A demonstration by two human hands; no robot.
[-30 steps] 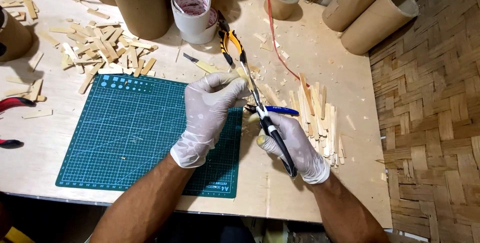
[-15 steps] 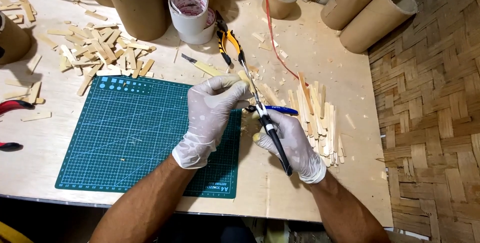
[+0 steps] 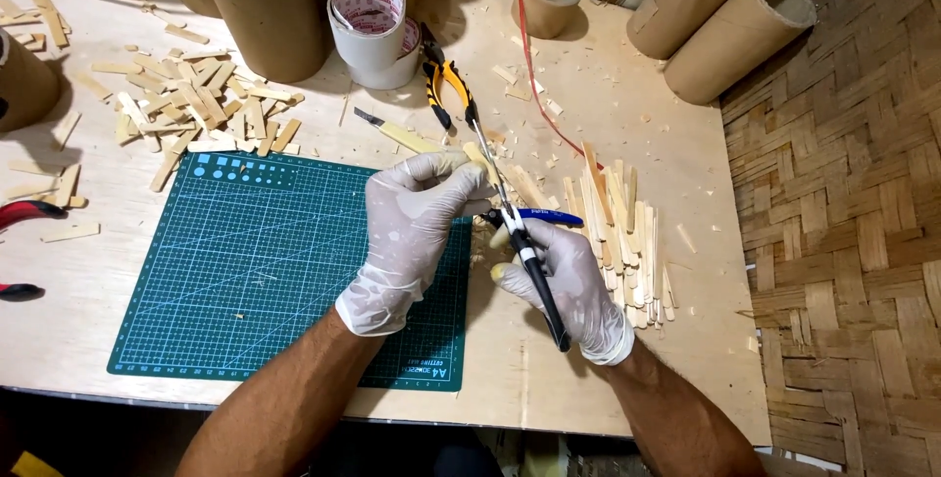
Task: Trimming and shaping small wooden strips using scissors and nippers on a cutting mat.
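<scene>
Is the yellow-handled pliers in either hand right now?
No, the yellow-handled pliers lie on the table beside the tape roll; the right hand holds a black-handled tool.

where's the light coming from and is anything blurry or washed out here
Head view: light falls from above, the left hand casting a soft shadow on the green cutting mat; the pale gloves look slightly washed out; the right hand and its black-handled tool are sharp; the frame's bottom edge goes dark.

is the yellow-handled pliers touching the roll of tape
Apart. The head view shows bare tabletop between the yellow-handled pliers and the roll of tape.
</scene>
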